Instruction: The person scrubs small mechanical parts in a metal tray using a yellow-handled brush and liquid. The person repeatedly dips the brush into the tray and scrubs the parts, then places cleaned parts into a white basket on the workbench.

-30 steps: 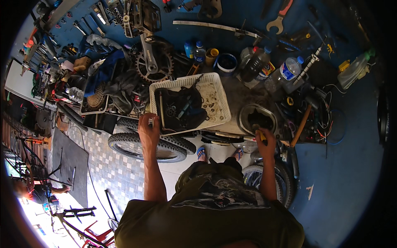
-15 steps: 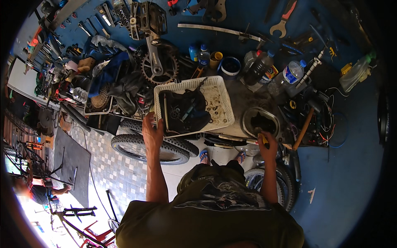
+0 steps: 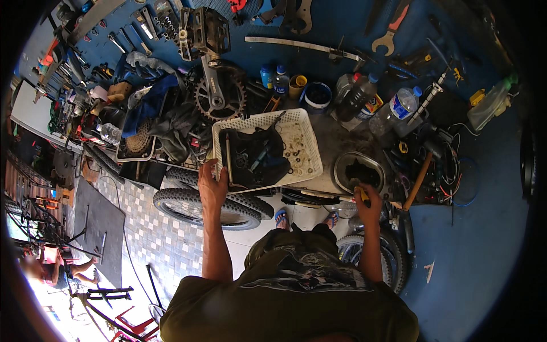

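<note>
My left hand (image 3: 212, 187) grips the near left corner of a white plastic basket (image 3: 310, 130), with thumb and fingers at its rim. Inside lie a black cloth or tray-like piece (image 3: 250, 145), a teal-handled tool (image 3: 264, 155), a long thin metal rod (image 3: 229, 157) and several small rings and washers. My right hand (image 3: 370, 206) is closed around a yellow-and-black handle (image 3: 364, 197); the tool's working end cannot be made out. It is at the near edge of an oval metal tin (image 3: 340, 171) with dark contents.
Behind the basket stands a crank with a chainring (image 3: 219, 97). Bottles (image 3: 362, 94) and a blue-rimmed tub (image 3: 317, 97) line the bench's back. A wooden-handled hammer (image 3: 419, 179) lies right of the tin. Bicycle tyres (image 3: 208, 208) are below the bench. Another person (image 3: 57, 271) works at far left.
The basket and my left hand have shifted slightly toward me. My right hand has dipped a little beside the tin. At far left, the other person's arms have moved.
</note>
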The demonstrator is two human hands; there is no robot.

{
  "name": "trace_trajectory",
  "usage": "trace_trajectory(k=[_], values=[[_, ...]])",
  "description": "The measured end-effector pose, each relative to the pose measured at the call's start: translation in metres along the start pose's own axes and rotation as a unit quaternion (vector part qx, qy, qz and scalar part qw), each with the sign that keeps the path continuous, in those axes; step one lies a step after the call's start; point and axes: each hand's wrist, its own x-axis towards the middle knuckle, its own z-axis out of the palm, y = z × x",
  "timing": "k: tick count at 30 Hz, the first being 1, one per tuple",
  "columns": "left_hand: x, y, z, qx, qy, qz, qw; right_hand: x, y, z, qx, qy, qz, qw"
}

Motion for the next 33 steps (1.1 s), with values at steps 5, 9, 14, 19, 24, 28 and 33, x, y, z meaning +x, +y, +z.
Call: trace_trajectory(k=[5, 9, 14, 19, 24, 28, 33], values=[[0.001, 0.002, 0.001, -0.001, 0.002, 0.002, 1.0, 0.001, 0.001, 0.001, 0.008, -0.009, 0.017, 1.0], [0.001, 0.002, 0.001, -0.008, 0.005, -0.003, 1.0, 0.004, -0.003, 0.0, 0.007, -0.014, 0.002, 1.0], [0.002, 0.003, 0.0, 0.005, 0.0, 0.006, 1.0, 0.007, -0.004, 0.001, 0.002, -0.015, -0.003, 1.0], [0.002, 0.005, -0.002, 0.01, -0.014, 0.002, 1.0, 0.008, -0.005, 0.003, -0.005, -0.012, -0.006, 1.0], [0.003, 0.006, -0.002, 0.026, -0.013, 0.009, 1.0, 0.008, -0.007, 0.002, 0.003, -0.016, 0.002, 1.0], [0.003, 0.003, 0.002, -0.038, 0.001, -0.015, 0.999, 0.008, -0.007, 0.002, 0.007, -0.018, 0.002, 1.0], [-0.001, -0.018, 0.007, 0.001, 0.03, -0.004, 1.0, 0.007, -0.006, 0.002, 0.003, -0.016, -0.006, 1.0]])
